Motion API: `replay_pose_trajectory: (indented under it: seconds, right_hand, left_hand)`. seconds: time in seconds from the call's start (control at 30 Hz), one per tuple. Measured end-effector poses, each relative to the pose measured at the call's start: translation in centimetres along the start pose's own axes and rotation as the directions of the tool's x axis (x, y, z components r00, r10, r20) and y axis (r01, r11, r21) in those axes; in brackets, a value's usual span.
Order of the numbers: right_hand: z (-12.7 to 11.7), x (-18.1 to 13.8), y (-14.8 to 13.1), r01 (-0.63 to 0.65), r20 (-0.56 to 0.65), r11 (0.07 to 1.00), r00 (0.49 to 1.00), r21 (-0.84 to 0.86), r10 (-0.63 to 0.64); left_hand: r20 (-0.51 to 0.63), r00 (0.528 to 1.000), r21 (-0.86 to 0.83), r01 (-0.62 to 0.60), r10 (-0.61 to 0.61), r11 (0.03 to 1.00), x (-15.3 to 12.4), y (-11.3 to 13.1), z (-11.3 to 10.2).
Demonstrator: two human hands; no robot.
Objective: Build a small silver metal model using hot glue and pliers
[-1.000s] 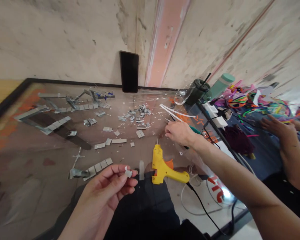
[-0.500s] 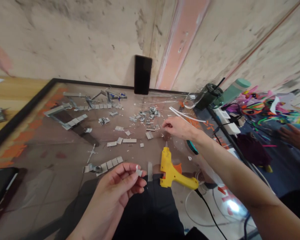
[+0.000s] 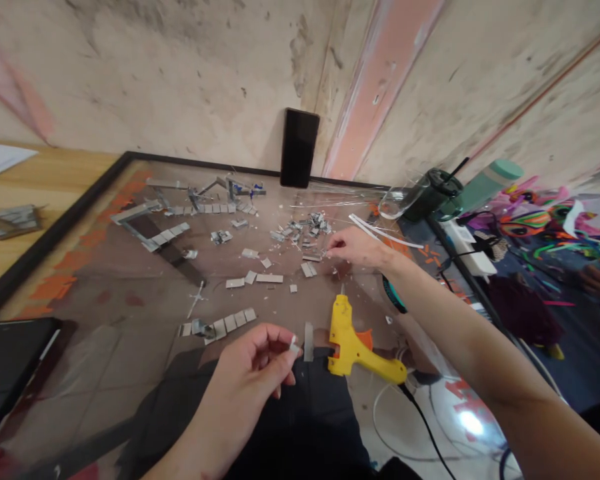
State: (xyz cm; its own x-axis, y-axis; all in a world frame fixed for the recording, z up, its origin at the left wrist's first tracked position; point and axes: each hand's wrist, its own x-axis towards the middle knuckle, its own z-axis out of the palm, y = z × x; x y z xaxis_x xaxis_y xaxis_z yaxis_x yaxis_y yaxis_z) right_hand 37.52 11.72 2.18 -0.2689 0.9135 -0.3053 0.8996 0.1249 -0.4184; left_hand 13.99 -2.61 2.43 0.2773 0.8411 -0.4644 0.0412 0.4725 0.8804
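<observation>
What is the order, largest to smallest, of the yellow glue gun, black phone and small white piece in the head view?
1. Yellow glue gun (nearer the camera, so unsure)
2. Black phone
3. Small white piece

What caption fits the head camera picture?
Left hand pinches a small piece; right hand reaches scattered pieces near glue gun.

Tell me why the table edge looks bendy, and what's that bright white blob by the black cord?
Head view: the wide lens curves the table's black frame and slants the pink wall stripe; the blob is glare from a light; the colourful clutter at the right edge is smeared, while the left hand pinching a small white piece looks sharp.
</observation>
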Motion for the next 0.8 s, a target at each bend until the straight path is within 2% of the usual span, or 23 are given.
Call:
replay_pose_trajectory:
  seconds: [0.1,0.23,0.3,0.37,0.43,0.47,0.53,0.57,0.6,0.67,0.73,0.8]
  right_hand:
    - [-0.1,-0.4,0.5,-0.036,0.030,0.977,0.999,0.212,0.031]
    - [0.0,-0.7,0.9,-0.052,0.056,0.871,0.998,0.489,0.028]
    - [-0.1,-1.0,1.0,-0.047,0.071,0.804,0.997,0.593,0.006]
    - [-0.3,-1.3,1.0,-0.040,0.083,0.746,0.996,0.664,-0.020]
    - [-0.4,-1.9,0.4,-0.030,0.094,0.706,0.994,0.707,-0.052]
    - [-0.5,-2.3,-0.1,-0.025,0.102,0.694,0.992,0.719,-0.070]
    - [-0.4,-3.4,-1.6,-0.015,0.124,0.689,0.986,0.725,-0.109]
    - [-0.3,-4.0,-2.7,-0.011,0.140,0.697,0.982,0.717,-0.129]
    - [-0.1,-4.7,-3.8,0.000,0.153,0.711,0.977,0.703,-0.152]
    - [0.4,-6.2,-6.2,0.051,0.173,0.756,0.961,0.653,-0.215]
    - [1.1,-7.4,-8.3,0.261,0.160,0.855,0.918,0.448,-0.364]
    - [1.7,-8.2,-9.8,0.445,0.172,0.861,0.854,0.246,-0.491]
  left_hand:
    - [0.024,0.995,0.261,-0.096,0.093,0.960,0.0,-0.3,0.1]
    - [0.095,0.976,0.561,-0.216,0.197,0.799,0.4,-1.4,0.0]
    - [0.159,0.960,0.633,-0.280,0.232,0.722,0.6,-1.9,-0.1]
    - [0.195,0.945,0.628,-0.325,0.261,0.707,0.5,-2.1,-0.1]
    - [0.152,0.946,0.551,-0.323,0.287,0.770,0.3,-1.8,-0.1]
    - [0.107,0.956,0.474,-0.292,0.275,0.831,0.2,-1.5,-0.1]
    - [0.023,0.987,0.192,-0.162,0.160,0.968,-0.1,-0.7,0.0]
    - [0.017,0.997,-0.016,-0.069,0.069,0.997,-0.2,-0.3,0.1]
    - [0.048,0.999,-0.225,0.027,-0.017,0.974,-0.3,0.0,0.1]
    - [0.150,0.980,-0.524,0.188,-0.127,0.830,-0.3,0.5,0.2]
    - [0.206,0.965,-0.648,0.259,-0.163,0.716,-0.3,0.6,0.3]
    - [0.189,0.968,-0.686,0.252,-0.168,0.683,-0.3,0.5,0.2]
